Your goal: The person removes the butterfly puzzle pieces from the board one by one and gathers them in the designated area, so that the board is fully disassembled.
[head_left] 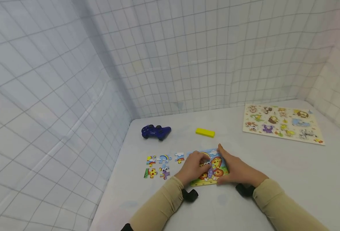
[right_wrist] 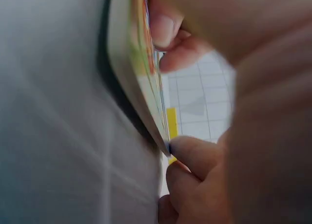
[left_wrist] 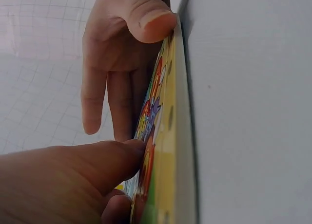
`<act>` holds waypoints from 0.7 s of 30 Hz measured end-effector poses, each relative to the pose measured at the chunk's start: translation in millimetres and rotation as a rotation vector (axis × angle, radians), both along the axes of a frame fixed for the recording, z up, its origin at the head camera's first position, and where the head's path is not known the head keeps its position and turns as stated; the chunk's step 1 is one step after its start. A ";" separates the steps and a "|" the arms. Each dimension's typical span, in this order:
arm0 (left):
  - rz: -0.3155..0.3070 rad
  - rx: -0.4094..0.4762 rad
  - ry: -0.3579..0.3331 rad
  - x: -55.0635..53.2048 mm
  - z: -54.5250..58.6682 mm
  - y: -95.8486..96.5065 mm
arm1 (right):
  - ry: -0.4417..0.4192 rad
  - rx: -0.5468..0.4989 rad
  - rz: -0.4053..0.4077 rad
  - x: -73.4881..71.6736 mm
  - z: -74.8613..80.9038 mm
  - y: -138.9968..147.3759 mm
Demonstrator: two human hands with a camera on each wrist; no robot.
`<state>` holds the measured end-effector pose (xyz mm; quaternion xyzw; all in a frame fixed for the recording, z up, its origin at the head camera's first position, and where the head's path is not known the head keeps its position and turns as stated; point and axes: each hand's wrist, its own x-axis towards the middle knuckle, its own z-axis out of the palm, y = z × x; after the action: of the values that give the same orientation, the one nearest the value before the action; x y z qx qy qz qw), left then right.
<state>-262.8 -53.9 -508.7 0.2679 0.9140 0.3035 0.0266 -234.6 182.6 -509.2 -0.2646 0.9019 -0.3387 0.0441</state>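
A jigsaw puzzle board (head_left: 216, 163) with a bright cartoon picture lies flat on the white table. My left hand (head_left: 193, 166) reaches over its left part, with bent fingers and thumb touching the picture. Whether a piece sits between those fingertips is hidden. At the board's right side my right hand (head_left: 240, 170) holds it, thumb at the near corner and a finger at the far corner. The left wrist view shows the right thumb (left_wrist: 156, 25) on the board's edge. Loose jigsaw pieces (head_left: 164, 172) lie left of the board, one (head_left: 179, 157) close beside it.
Behind the loose pieces rests a blue game controller (head_left: 156, 132). A yellow block (head_left: 205, 132) lies beyond the puzzle board. Toward the back right is a larger board with animal pictures (head_left: 282, 124). Grid-patterned white cloth walls (head_left: 187, 57) enclose the table at the back and sides.
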 end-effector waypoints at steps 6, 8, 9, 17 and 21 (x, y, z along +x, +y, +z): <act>0.006 0.010 -0.010 1.7 -0.8 -0.9 | -0.051 0.053 0.001 -1.6 0.8 1.6; 0.005 0.000 0.003 1.6 -2.5 0.2 | -0.051 0.060 0.000 -1.2 2.2 1.0; 0.007 -0.004 0.010 1.5 -3.5 0.6 | -0.053 0.055 0.000 -1.2 2.9 0.5; -0.003 -0.019 0.057 2.0 -6.8 2.7 | -0.061 0.044 0.002 0.5 3.8 0.3; -0.007 -0.006 0.074 2.5 -6.9 3.3 | -0.063 0.044 0.003 -0.1 3.6 1.1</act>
<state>-260.3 -50.7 -515.6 0.2822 0.9142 0.2907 -0.0053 -234.6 183.7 -505.6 -0.2544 0.9068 -0.3268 0.0788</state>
